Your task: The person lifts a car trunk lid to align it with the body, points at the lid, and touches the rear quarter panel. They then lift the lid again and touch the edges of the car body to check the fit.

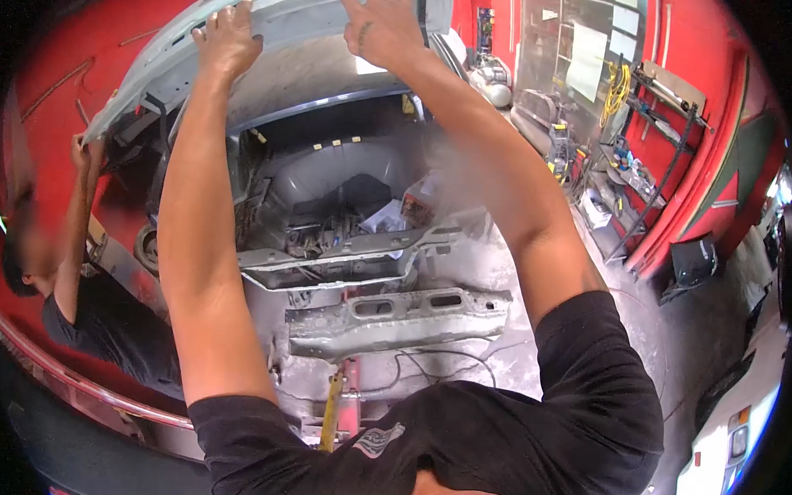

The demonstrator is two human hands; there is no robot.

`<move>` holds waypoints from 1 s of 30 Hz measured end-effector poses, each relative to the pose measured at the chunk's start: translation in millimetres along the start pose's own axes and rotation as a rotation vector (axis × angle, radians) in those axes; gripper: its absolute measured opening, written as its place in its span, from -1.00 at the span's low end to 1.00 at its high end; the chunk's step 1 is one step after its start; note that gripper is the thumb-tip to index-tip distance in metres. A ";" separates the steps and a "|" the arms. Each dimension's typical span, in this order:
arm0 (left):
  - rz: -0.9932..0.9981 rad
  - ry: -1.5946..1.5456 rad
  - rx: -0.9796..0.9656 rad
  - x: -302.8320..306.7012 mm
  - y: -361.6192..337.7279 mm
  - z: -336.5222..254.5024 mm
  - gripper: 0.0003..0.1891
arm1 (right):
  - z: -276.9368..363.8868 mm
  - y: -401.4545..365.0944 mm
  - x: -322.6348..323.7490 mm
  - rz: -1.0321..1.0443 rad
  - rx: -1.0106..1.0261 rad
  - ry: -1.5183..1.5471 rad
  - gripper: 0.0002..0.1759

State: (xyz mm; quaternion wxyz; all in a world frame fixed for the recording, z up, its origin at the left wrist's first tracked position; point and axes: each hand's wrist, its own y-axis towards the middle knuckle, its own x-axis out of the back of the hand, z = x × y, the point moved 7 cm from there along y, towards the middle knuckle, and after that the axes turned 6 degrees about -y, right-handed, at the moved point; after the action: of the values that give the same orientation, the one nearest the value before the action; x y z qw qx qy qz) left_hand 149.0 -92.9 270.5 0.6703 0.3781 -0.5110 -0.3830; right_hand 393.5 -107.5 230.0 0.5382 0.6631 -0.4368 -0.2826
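Both my arms are raised overhead. My left hand (pixel 226 39) grips the edge of a large grey sheet-metal panel (pixel 286 17), a car lid held up above me. Flat against the same panel's underside presses my right hand (pixel 382 24), its fingers spread. Below the panel lies a stripped grey car body (pixel 345 202) with an open rear bay. A detached grey crossmember (pixel 402 317) rests on the floor in front of it.
Another person in a dark shirt (pixel 105 325) stands at the left, one hand (pixel 84 149) up on the panel's far corner. A metal shelf rack (pixel 653 143) with tools lines the red wall at right. Red and yellow jack (pixel 338 403) stands below me. A white car (pixel 729 442) sits at lower right.
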 end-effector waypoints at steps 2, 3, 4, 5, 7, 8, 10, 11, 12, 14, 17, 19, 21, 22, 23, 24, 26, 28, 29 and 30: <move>0.027 -0.004 0.029 2.8 0.3 -1.9 -0.25 | -4.3 1.1 -4.6 -0.002 0.006 -0.013 -0.24; 0.027 -0.007 0.028 0.8 0.4 -1.3 -0.25 | -4.1 0.7 -4.9 0.016 0.007 -0.022 -0.24; 0.015 -0.004 0.022 0.2 0.1 0.0 -0.26 | -3.7 0.7 -5.1 0.033 0.009 -0.031 -0.24; 0.003 -0.002 0.016 -0.8 -0.3 0.6 -0.26 | -3.1 0.3 -4.5 0.035 0.007 -0.032 -0.24; 0.009 0.007 0.022 -1.7 -1.0 0.4 -0.24 | -1.6 -1.2 -4.3 0.034 0.019 -0.045 -0.24; 0.012 0.020 0.028 -1.5 -1.6 0.6 -0.22 | -1.8 -2.2 -3.8 0.036 0.018 -0.045 -0.24; 0.017 0.020 0.022 -2.1 -1.9 1.2 -0.22 | -0.5 -4.1 -3.8 0.043 0.026 -0.079 -0.24; 0.017 0.021 0.016 -2.0 -1.7 1.5 -0.21 | 0.0 -4.0 -3.7 0.045 0.024 -0.079 -0.24; 0.018 0.020 0.013 -3.0 -2.2 1.8 -0.21 | -0.9 -4.3 -3.5 0.013 0.021 -0.055 -0.25; -0.038 -0.006 -0.016 -1.3 -4.6 1.9 -0.19 | -3.7 -4.9 -5.1 -0.018 0.018 -0.029 -0.26; -0.031 0.011 -0.012 3.7 -6.4 -3.6 -0.15 | -7.0 -1.7 -13.9 -0.062 0.030 0.006 -0.30; 0.022 -0.068 -0.070 -6.8 -6.1 2.7 -0.10 | -7.7 1.2 -22.6 0.044 -0.006 -0.058 -0.33; 0.059 -0.127 0.011 -20.7 -26.7 6.9 -0.10 | 1.1 5.6 -13.3 0.105 0.072 -0.410 -0.26; 0.141 -0.138 0.096 -13.8 -34.3 2.7 -0.11 | -1.3 8.7 -22.8 0.091 0.077 -0.335 -0.29; 0.079 -0.241 0.066 -11.5 -39.2 3.7 -0.14 | 8.1 17.7 -10.6 0.262 0.060 -0.364 -0.39; 0.101 -0.178 0.099 2.0 -42.1 -0.1 -0.12 | 11.7 24.0 -13.7 0.269 0.062 -0.356 -0.42; 0.149 -0.130 0.135 18.5 -46.4 -9.0 -0.09 | 24.1 41.5 -15.7 0.386 0.072 -0.323 -0.42; 0.177 -0.127 0.155 23.9 -52.7 -11.1 -0.07 | 32.9 49.6 -24.8 0.455 0.116 -0.277 -0.40; 0.182 -0.157 0.158 28.1 -55.2 -13.5 -0.07 | 31.1 51.9 -40.7 0.461 0.126 -0.132 -0.34; 0.191 -0.190 0.162 29.3 -58.3 -13.7 -0.07 | 35.4 56.2 -45.9 0.459 0.137 -0.119 -0.34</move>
State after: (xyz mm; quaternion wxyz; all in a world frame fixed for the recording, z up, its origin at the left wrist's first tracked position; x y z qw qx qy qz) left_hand 160.4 -142.2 227.1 0.6195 0.3425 -0.6352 -0.3091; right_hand 327.0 -85.6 270.4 0.5154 0.5639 -0.6249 -0.1611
